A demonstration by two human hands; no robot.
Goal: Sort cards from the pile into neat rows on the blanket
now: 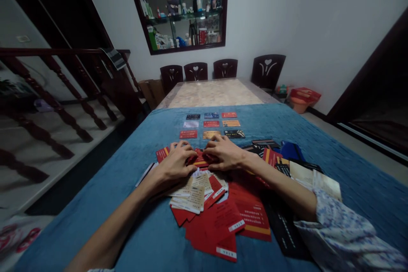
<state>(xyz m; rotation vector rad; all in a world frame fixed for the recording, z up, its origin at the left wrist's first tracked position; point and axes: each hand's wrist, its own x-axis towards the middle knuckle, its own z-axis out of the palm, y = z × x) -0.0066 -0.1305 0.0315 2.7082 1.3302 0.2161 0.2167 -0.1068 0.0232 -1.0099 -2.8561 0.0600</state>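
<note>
My left hand [179, 159] rests with bent, parted fingers on a loose heap of cards. Opposite it, my right hand [225, 153] also has its fingers apart and curved over the heap. Between the fingertips lies a red card [200, 160] with a yellow stripe; both hands touch about its ends, and the fingertips are partly hidden. White and gold cards [188, 197] overlap below the hands. Nearer me, several red cards [219, 221] are fanned out. Beyond the hands, small cards lie in neat rows, among them a gold card [211, 134] and a black card [233, 134].
A blue cloth [127, 174] covers the near table. Black cards [288, 229], a blue item [291, 151] and a cream booklet [314, 178] lie by my right arm. Dark chairs [225, 69] stand at the far end. A wooden railing [60, 74] is at left.
</note>
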